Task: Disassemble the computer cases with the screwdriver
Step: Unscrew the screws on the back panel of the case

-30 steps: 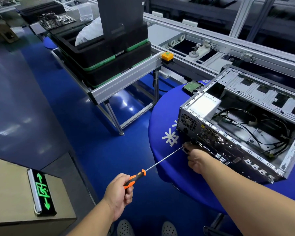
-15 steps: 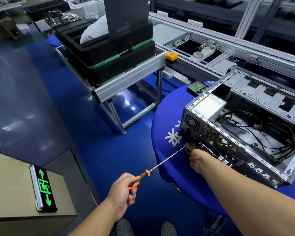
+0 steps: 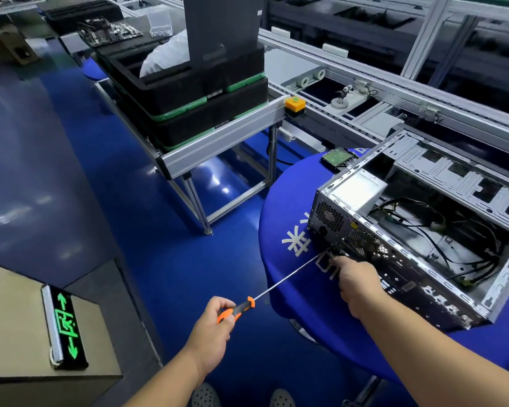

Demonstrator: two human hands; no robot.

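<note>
Blue table [image 3: 288, 201] w/ computer case [image 3: 423, 230], conveyor [image 3: 350, 92] behind

Open case [image 3: 423, 230] (sideways); long orange-handled screwdriver [image 3: 279, 286] at rear.

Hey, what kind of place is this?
Most likely a factory or electronics disassembly line: an aluminium roller conveyor, stacked black trays on a feeder stand, and an opened computer case being unscrewed.
</note>
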